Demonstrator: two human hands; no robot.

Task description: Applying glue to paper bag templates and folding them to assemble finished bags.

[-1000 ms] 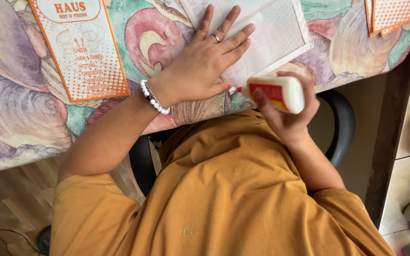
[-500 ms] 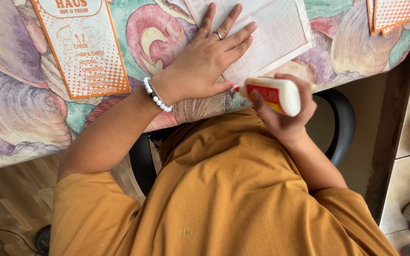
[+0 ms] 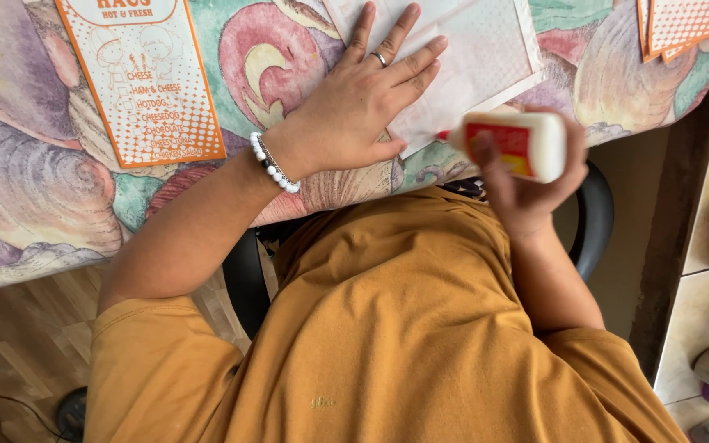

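White glue bottle (red label); pastel shell-patterned tablecloth; mustard shirt.

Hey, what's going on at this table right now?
A person in a mustard shirt sits at a table covered with a shell-patterned cloth. Their left hand lies flat, fingers spread, pressing down a white dotted paper sheet. Their right hand grips a white glue bottle with a red label, tipped sideways with its nozzle at the sheet's near edge. An orange-and-white printed card lies to the left.

left hand covering paper sheet
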